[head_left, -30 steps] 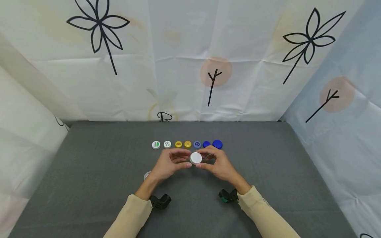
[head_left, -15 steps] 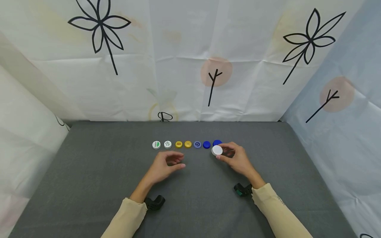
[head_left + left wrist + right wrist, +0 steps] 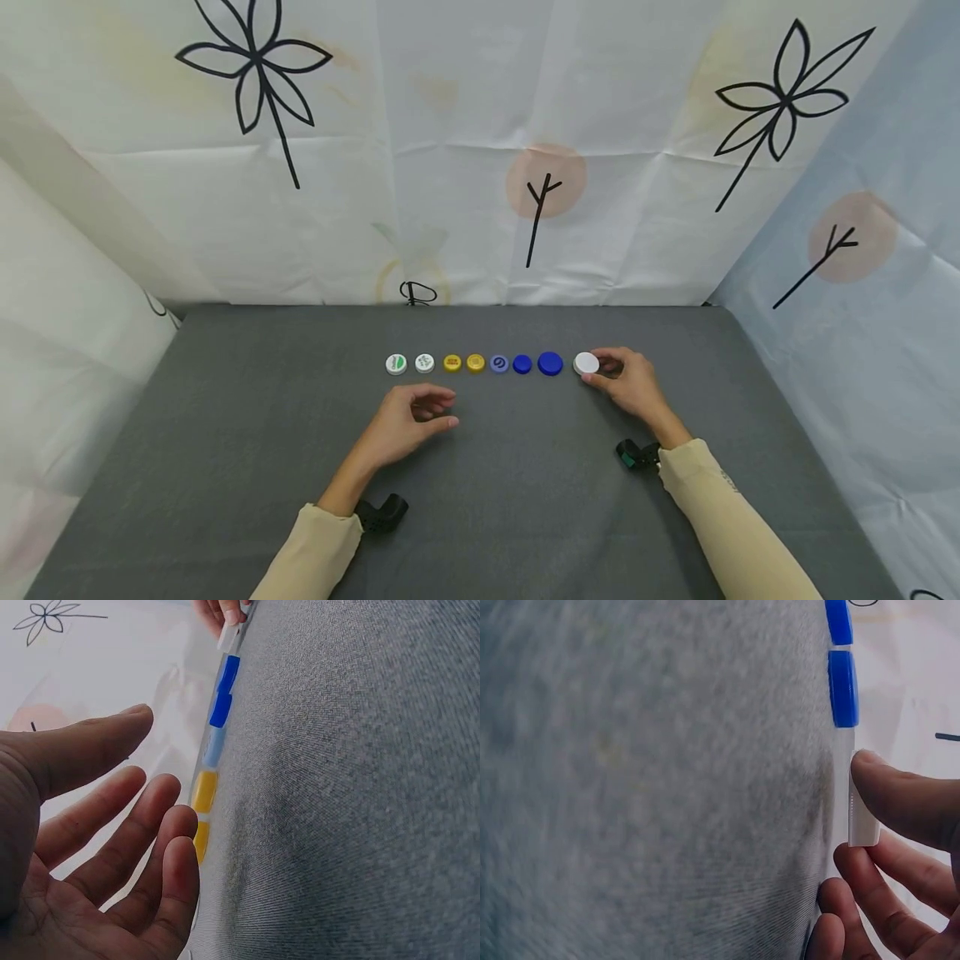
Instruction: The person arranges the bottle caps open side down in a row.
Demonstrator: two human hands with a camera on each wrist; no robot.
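Note:
In the head view my right hand (image 3: 628, 385) pinches a white bottle cap (image 3: 586, 363) between thumb and fingers, at the right end of a row of caps. The right wrist view shows this white cap (image 3: 863, 806) close to the cloth, beside a large blue cap (image 3: 844, 688). To its left in the row come the large blue cap (image 3: 550, 363), a smaller blue cap (image 3: 522, 363) and a light blue cap (image 3: 498, 363). My left hand (image 3: 405, 423) hovers in front of the row, holding nothing, its fingers relaxed and loosely bent.
Farther left in the row lie two yellow caps (image 3: 463, 363), a white cap with dark print (image 3: 424, 362) and a white cap with a green mark (image 3: 396, 363). Grey cloth (image 3: 495, 517) covers the table. A white printed curtain (image 3: 465, 167) hangs behind it.
My right hand has carried the white cap rightward from between both hands, past the large blue cap, to the row's end. My left hand has let go and drawn back left.

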